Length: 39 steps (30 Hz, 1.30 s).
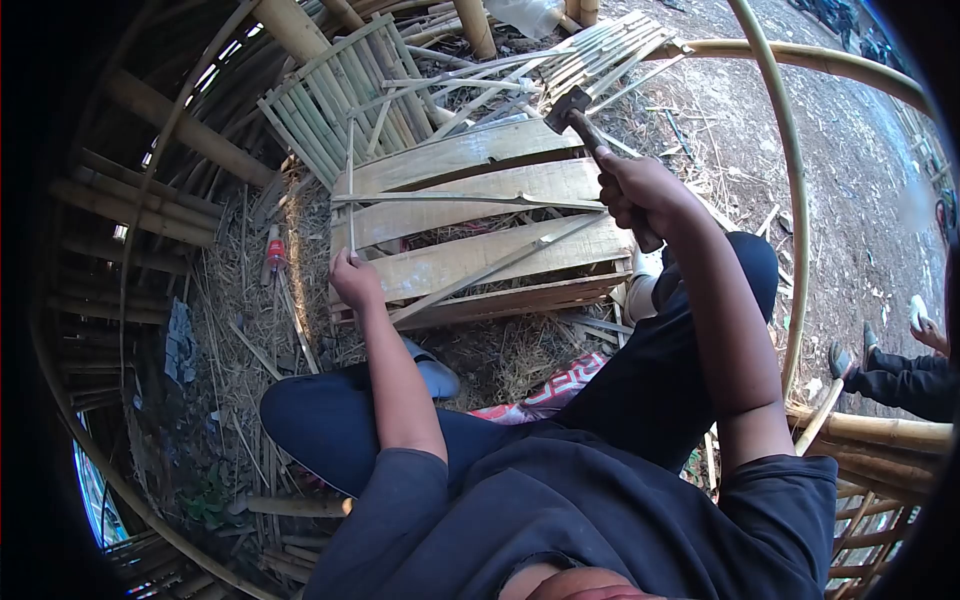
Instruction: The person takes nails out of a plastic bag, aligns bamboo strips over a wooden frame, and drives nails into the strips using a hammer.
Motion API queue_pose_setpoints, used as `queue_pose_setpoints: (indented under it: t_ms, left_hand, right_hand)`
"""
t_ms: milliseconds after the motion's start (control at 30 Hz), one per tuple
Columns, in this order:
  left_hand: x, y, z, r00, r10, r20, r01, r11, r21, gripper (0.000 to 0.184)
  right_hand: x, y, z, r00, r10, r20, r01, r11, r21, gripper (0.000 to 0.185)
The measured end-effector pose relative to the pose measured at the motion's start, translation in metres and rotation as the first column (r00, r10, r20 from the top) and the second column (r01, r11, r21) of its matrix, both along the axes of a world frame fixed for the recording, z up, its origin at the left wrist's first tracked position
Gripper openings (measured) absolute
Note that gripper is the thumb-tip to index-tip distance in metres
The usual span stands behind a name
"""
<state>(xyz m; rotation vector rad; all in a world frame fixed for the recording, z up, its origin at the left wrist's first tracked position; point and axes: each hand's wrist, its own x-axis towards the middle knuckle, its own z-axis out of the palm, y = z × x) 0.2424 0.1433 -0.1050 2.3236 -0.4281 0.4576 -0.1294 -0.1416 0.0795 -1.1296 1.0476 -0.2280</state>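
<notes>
My right hand is closed around the handle of a hammer, raised above the far right corner of a wooden crate. The crate has wide pale boards with gaps between them. At its left end my left hand pinches the near end of a thin bamboo strip, which points away from me along that edge. Across the boards lie a second bamboo strip, roughly crosswise, and a diagonal strip. Any nail at my left fingertips is too small to make out.
Beyond the crate stands a bamboo slat panel, with a stack of slats farther right. A red-labelled bottle lies left on straw-littered ground. A curved bamboo pole rises at right; past it another person's legs show.
</notes>
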Motion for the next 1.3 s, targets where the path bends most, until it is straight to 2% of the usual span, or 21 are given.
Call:
queue_pose_setpoints:
  t_ms: [33,133,233,367,500,600,700,767,833,867,1000,1100,1300]
  left_hand:
    - [0.006,-0.006,0.001,1.0,-0.01,-0.01,0.009,0.999,-0.051,0.02]
    - [0.033,-0.019,-0.001,0.99,-0.113,0.087,0.111,0.993,0.028,0.021]
    - [0.058,-0.028,-0.009,0.993,-0.12,0.0,0.12,0.99,0.073,0.02]
    - [0.074,-0.036,-0.016,0.994,-0.096,0.051,0.091,0.992,0.088,0.021]
    - [0.067,-0.034,-0.017,0.997,-0.074,0.004,0.074,0.996,0.057,0.022]
    - [0.059,-0.037,-0.01,0.994,-0.036,0.106,0.031,0.999,0.045,0.029]
    - [0.04,-0.057,0.003,0.986,0.119,0.114,-0.127,0.99,0.067,0.039]
    - [0.022,-0.065,0.014,0.949,0.317,-0.005,-0.308,0.925,0.223,0.043]
    - [0.029,-0.061,0.005,0.925,0.375,-0.062,-0.341,0.89,0.302,0.041]
    - [0.05,-0.047,-0.02,0.94,0.333,-0.074,-0.297,0.906,0.302,0.038]
    - [0.036,-0.041,0.002,0.945,0.276,-0.177,-0.214,0.928,0.305,0.024]
    - [0.021,-0.045,0.02,0.939,0.303,-0.161,-0.251,0.927,0.277,0.02]
    - [0.014,-0.055,0.033,0.927,0.341,-0.154,-0.309,0.93,0.197,0.025]
  right_hand:
    - [-0.002,0.001,0.003,1.0,-0.01,-0.005,0.01,1.0,-0.011,0.044]
    - [-0.005,0.006,0.009,0.998,-0.056,-0.04,0.055,0.998,-0.038,0.045]
    - [-0.009,0.004,0.008,0.995,-0.076,-0.068,0.073,0.996,-0.048,0.045]
    - [-0.015,0.001,0.008,0.995,-0.084,-0.059,0.082,0.996,-0.027,0.044]
    - [-0.021,-0.001,0.006,0.996,-0.093,-0.013,0.093,0.996,-0.006,0.043]
    - [-0.026,-0.002,0.004,0.997,-0.08,-0.004,0.08,0.997,0.011,0.042]
    - [-0.028,-0.002,0.005,0.997,-0.071,-0.018,0.072,0.997,0.016,0.042]
    - [-0.03,0.0,0.004,0.998,-0.057,-0.029,0.057,0.998,0.008,0.042]
    - [-0.032,0.001,0.005,0.999,-0.037,-0.024,0.036,0.999,-0.015,0.042]
    - [-0.032,0.001,0.006,0.999,-0.034,-0.02,0.034,0.999,-0.01,0.043]
    - [-0.033,0.004,0.01,0.999,-0.02,-0.028,0.02,1.0,-0.003,0.043]
    - [-0.035,0.005,0.009,0.999,-0.02,-0.042,0.02,1.0,-0.013,0.043]
    - [-0.037,0.005,0.008,0.999,-0.031,-0.025,0.032,0.999,0.006,0.043]
